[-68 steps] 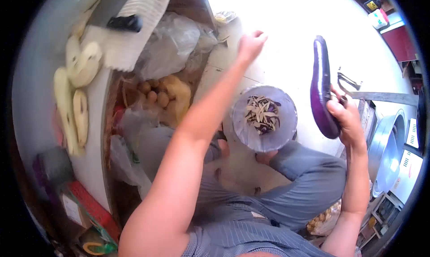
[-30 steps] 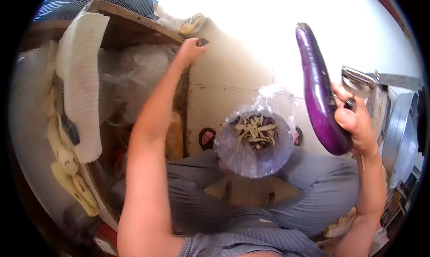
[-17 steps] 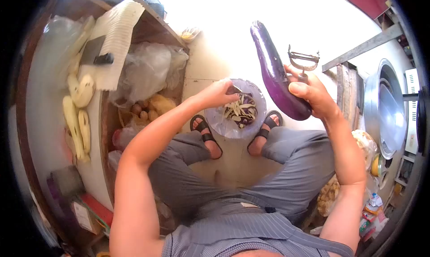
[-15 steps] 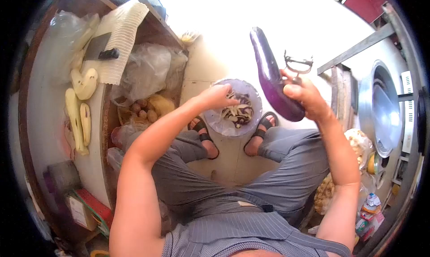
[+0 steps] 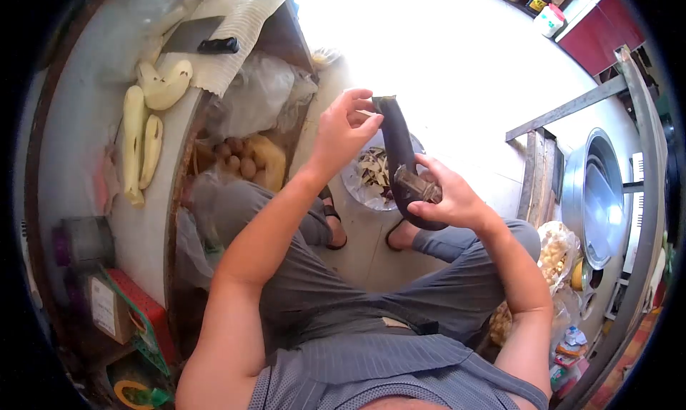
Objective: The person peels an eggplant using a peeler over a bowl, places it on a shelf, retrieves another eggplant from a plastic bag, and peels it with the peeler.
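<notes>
A dark purple eggplant (image 5: 400, 142) is held tilted above the bin, its cut-looking top end pointing away from me. My right hand (image 5: 454, 199) grips its lower part together with a peeler (image 5: 420, 186), whose blurred head lies across the skin. Close by the top end is my left hand (image 5: 346, 128), its fingers curled and apart from the thumb; whether the fingertips touch the eggplant I cannot tell. Below, between my feet, the lined round bin (image 5: 364, 196) contains dark and pale peelings (image 5: 374, 167).
Several peeled eggplants (image 5: 133, 146) lie on the left counter (image 5: 153, 224), near a cleaver (image 5: 193, 35) on a ribbed cloth (image 5: 239, 24). Under it are round brownish items (image 5: 247, 168) and plastic bags. At right, a metal basin (image 5: 597, 196) stands behind a frame (image 5: 572, 108).
My left hand has moved up from over the bin to the eggplant's top end. My right hand has lowered the eggplant and peeler, bringing them left over the bin.
</notes>
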A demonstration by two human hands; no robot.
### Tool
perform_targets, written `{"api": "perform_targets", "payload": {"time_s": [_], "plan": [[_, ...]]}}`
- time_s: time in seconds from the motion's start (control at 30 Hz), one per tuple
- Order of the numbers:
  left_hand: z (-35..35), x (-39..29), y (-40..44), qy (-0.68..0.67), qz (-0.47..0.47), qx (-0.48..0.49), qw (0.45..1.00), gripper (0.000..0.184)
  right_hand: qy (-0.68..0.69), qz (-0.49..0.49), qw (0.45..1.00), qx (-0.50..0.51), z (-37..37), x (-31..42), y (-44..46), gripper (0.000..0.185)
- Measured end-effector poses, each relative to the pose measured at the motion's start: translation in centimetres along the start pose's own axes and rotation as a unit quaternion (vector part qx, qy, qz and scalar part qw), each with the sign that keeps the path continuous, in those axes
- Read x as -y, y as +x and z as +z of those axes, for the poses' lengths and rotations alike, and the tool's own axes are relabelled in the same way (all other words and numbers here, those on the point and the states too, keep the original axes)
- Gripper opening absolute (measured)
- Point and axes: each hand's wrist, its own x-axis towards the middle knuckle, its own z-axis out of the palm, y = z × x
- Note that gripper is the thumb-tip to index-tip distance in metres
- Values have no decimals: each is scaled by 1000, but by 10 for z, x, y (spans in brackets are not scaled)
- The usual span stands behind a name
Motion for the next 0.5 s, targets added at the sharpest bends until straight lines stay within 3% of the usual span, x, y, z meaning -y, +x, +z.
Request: {"api": "perform_targets", "payload": {"time_s": [0.07, 0.1, 0.17, 0.2, 0.27, 0.3, 0.4, 0.47, 0.5], "plan": [[-10, 9, -1, 27, -17, 3, 1000, 34, 32, 43, 998, 30, 10, -1, 4, 89], [-14, 11, -3, 25, -25, 0, 999, 34, -24, 58, 997, 42, 9, 11, 7, 88], [-21, 15, -5, 151, 8, -9, 988, 24, -40, 59, 996, 49, 18, 5, 10, 88], [-23, 18, -7, 153, 0, -8, 988, 24, -58, 56, 996, 49, 23, 1, 11, 88], [-25, 23, -10, 240, 92, -22, 966, 14, -61, 66, 994, 59, 28, -3, 12, 88], [-27, 29, -10, 239, 86, -21, 967, 14, -71, 71, 993, 65, 28, -4, 12, 88], [-33, 41, -3, 209, 23, -19, 977, 12, -119, 56, 987, 87, 24, -8, 9, 88], [-32, 38, 1, 44, -93, -34, 994, 13, -133, 46, 987, 81, 24, -10, 4, 88], [-32, 36, 2, 73, -97, -18, 993, 18, -148, 30, 986, 73, 23, -10, 2, 87]]}}
